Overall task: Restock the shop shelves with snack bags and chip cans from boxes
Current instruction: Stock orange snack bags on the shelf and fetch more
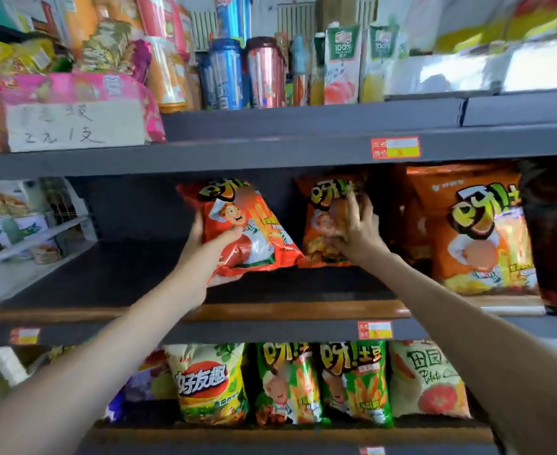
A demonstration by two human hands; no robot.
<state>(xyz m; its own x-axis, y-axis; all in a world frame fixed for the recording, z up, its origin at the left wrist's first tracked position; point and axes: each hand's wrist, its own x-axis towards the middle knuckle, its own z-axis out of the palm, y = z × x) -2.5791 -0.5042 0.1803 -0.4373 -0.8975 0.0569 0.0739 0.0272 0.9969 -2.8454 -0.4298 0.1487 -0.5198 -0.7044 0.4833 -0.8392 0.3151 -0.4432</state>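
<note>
I count one red bag (244,231), two orange bags (318,205) (480,231) to its right, then nearer me one yellow bag (208,385), two green bags (287,385) (359,382) and one cream bag (428,379), plus two juice cartons (341,64) (377,64).

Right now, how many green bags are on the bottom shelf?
2: the left green bag sits beside a yellow bag, the right green bag beside a pale bag. Others may hide behind.

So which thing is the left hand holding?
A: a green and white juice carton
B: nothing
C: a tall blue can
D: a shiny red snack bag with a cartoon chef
D: the left hand grips the shiny red snack bag with a cartoon chef from below, tilted, over the dark middle shelf.
</note>
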